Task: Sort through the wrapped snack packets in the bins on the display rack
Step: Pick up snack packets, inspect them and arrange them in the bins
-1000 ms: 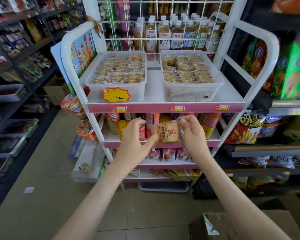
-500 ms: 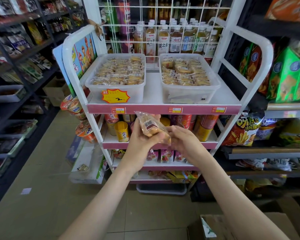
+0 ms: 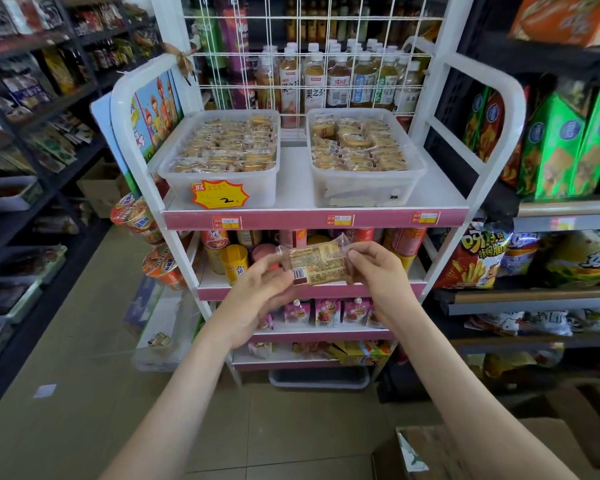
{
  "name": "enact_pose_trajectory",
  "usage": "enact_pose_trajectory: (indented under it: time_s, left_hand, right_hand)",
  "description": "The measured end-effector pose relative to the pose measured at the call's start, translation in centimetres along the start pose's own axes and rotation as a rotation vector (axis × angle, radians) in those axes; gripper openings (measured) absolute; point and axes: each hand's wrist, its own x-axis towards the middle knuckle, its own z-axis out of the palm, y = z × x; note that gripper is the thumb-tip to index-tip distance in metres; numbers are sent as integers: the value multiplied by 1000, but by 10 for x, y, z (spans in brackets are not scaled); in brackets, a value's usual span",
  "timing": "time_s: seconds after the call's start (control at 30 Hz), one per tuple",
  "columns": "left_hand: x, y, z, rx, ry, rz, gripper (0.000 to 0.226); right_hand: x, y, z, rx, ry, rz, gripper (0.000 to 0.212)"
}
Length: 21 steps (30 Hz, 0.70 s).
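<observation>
I hold one clear-wrapped snack packet (image 3: 317,263) level in front of the rack's second shelf, its printed back with a barcode facing me. My left hand (image 3: 257,292) pinches its left end and my right hand (image 3: 378,275) pinches its right end. On the top shelf of the white display rack (image 3: 291,188) stand two clear plastic bins. The left bin (image 3: 267,194) carries a yellow price tag and is full of wrapped packets. The right bin (image 3: 416,178) also holds several packets.
Bottled drinks (image 3: 326,81) stand behind a white wire grid at the rack's back. Cups and cans fill the second shelf (image 3: 236,261), pouches the third. Dark shelving with snack bags flanks both sides. A cardboard box (image 3: 465,452) sits on the floor at bottom right.
The packet was turned over between my hands: its front label faced me a second ago, it tilted upright in my left hand, and now lies level with the barcode side showing.
</observation>
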Motion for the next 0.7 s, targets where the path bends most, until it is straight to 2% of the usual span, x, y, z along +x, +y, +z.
enact_pose_trajectory:
  time_s: [0.07,0.13,0.3,0.4,0.5,0.7]
  left_hand:
    - [1,1,2,69,137,-2,19]
    - [4,2,5,175,225,6,11]
    - [8,6,7,254,293,18,4]
    - [10,6,3,279,348,20,3]
    - [9,7,3,255,364,30,5]
    - [6,15,4,345,358,102,8]
  right_hand:
    - [-1,-2,1,-38,3,-39,18]
    - [-2,-3,1,-82,6,-81,20]
    - [-3,-7,-5,-129,-28,-159,20]
    - [-2,-9,-10,-112,-177,-149,16]
    - [-3,-12,-14,-169,-296,-141,30]
    - [2,-16,-14,-168,-228,-153,33]
